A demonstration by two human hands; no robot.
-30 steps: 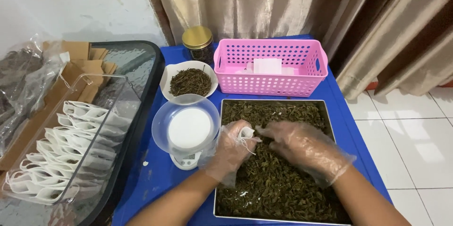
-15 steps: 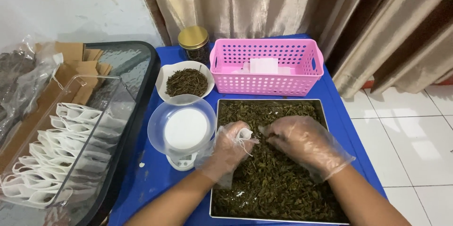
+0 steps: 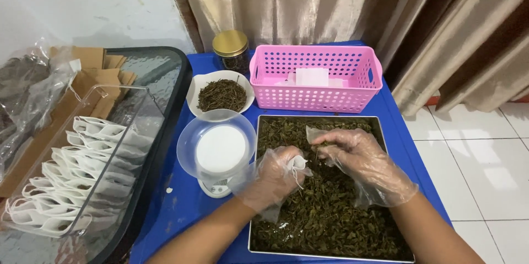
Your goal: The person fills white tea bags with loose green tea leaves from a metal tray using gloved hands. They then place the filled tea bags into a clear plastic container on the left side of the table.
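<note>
Sachet (image 3: pixel 299 166), small and white, sits at the fingertips of the left hand (image 3: pixel 275 178), pinched there with its mouth turned toward the right hand (image 3: pixel 358 159); it hangs just above the dried leaves (image 3: pixel 325 214) near the middle of the tray (image 3: pixel 254 198). Both hands wear loose clear plastic gloves. Left fingers (image 3: pixel 286 160) are curled and pressed together on the sachet. Right fingers (image 3: pixel 336 141) are bunched, pinching a small tuft of leaves just beside the sachet, a little above and to its right, not quite touching it as far as can be told. Leaves fill the rectangular metal tray, which lies on the blue table (image 3: pixel 182 209) under both hands. Just left of the tray stands a small white scale (image 3: pixel 217 173) bearing a clear round bowl (image 3: pixel 216 140). Behind the scale is a white dish (image 3: pixel 220 94) of darker leaves, and behind that a jar (image 3: pixel 231 50) with a gold lid. Beside the dish, past the tray's far edge, stands a pink perforated basket (image 3: pixel 314 79) with white sachets inside. Well to the left, on a dark glass surface, a clear box (image 3: pixel 118 132) holds rows of filled white sachets, with brown cartons (image 3: pixel 82 85) and clear bags (image 3: pixel 25 85) past it.
</note>
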